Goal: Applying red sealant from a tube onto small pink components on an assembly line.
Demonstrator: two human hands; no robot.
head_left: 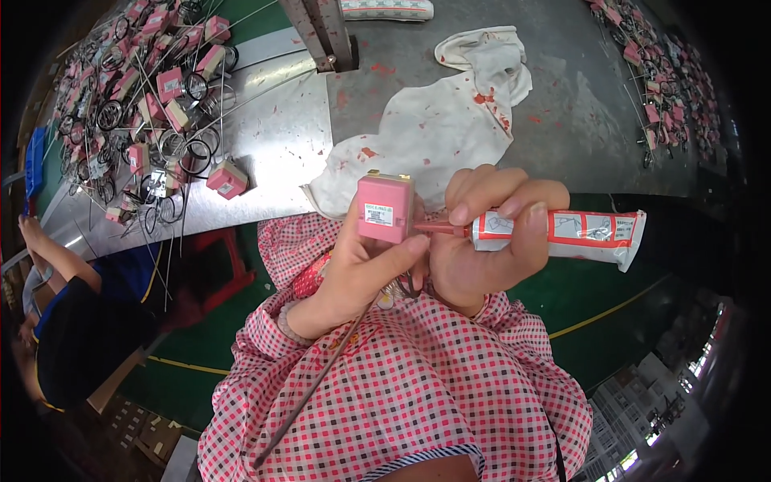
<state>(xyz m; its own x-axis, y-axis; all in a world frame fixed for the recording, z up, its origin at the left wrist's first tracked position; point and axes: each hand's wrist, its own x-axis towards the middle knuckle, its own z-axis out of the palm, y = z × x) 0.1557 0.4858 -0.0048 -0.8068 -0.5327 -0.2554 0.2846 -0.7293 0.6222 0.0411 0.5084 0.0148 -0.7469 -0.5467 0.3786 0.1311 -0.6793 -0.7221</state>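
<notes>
My left hand [341,281] grips a pink box-shaped thermostat [385,210], with a printed label facing up and brass-coloured terminals along its far edge. A dark rod [317,386] hangs from below this hand across my checked sleeve and lap. My right hand [494,241] is wrapped round a white and red squeeze tube [594,233], held nearly level. Its red nozzle [438,228] points left at the right side of the thermostat. Whether the tip touches the thermostat, I cannot tell. My left thumb lies close to the nozzle tip.
A white cloth [434,120] with red stains lies on the metal table, beyond my hands. Similar pink parts with coiled leads [165,104] are heaped at left, more [662,96] at far right. A metal post [321,32] stands at the back. Another person [88,321] is at left.
</notes>
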